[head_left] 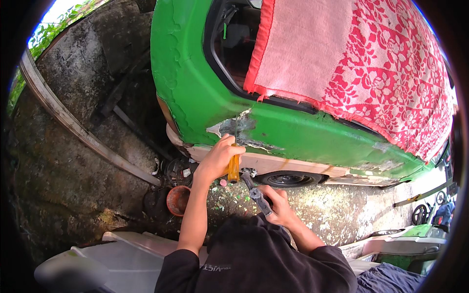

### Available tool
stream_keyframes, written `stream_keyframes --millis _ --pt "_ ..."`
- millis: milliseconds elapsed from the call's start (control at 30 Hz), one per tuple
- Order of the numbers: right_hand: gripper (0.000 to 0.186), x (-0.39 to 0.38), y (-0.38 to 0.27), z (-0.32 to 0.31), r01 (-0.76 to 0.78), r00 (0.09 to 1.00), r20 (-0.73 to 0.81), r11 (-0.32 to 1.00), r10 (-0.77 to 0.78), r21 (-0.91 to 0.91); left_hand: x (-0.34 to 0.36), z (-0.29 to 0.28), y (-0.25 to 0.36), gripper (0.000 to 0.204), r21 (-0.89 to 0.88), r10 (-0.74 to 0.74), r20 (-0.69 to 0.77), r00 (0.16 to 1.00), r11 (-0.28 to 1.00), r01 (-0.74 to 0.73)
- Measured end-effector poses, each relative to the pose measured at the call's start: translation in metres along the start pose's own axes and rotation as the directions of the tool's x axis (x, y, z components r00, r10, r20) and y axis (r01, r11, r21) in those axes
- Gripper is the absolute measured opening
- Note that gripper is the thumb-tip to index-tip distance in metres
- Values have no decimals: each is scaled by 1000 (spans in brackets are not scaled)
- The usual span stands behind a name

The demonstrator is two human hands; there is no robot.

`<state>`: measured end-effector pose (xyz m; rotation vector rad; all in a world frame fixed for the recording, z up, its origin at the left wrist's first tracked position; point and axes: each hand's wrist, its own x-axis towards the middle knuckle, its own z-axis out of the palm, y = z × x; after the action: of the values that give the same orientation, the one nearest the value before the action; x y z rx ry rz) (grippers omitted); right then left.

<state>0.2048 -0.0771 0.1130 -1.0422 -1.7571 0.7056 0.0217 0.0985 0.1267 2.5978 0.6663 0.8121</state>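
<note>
One amber-handled screwdriver (234, 168) is gripped in the left hand (214, 160), its thin shaft reaching up over a ragged grey-and-white patch (246, 122) on the side of a green vehicle (188, 83); whether the tip touches the surface, I cannot tell. Just beside the handle's butt is a dark, hammer-like tool (257, 197), with the right hand (278, 207) closed around it. Below the patch runs a pale lower panel (266, 163), and under that sits a wheel (288, 180). A red-and-pink floral cloth (312, 44) drapes over the vehicle's window and upper part. Farther left, a reddish bucket (179, 200) stands on the stained ground (337, 200).
</note>
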Motion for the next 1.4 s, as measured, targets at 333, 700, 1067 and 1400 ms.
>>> stream_keyframes --millis 333,700,1067,1400 --pt "27 -6 -7 9 187 982 -3 965 -190 -182 5 -4 3 22 89 -66 47 997 994 61" --pt "25 -10 -10 9 210 971 -27 903 -237 -376 12 6 3 14 77 -42 -34 999 996 44" --pt "19 -26 -17 12 319 913 -149 893 -379 -318 14 15 10 13 54 -42 -112 993 997 48" --pt "14 -24 -12 7 299 944 -56 916 -324 -266 10 16 1 13 108 -22 -64 998 994 29"
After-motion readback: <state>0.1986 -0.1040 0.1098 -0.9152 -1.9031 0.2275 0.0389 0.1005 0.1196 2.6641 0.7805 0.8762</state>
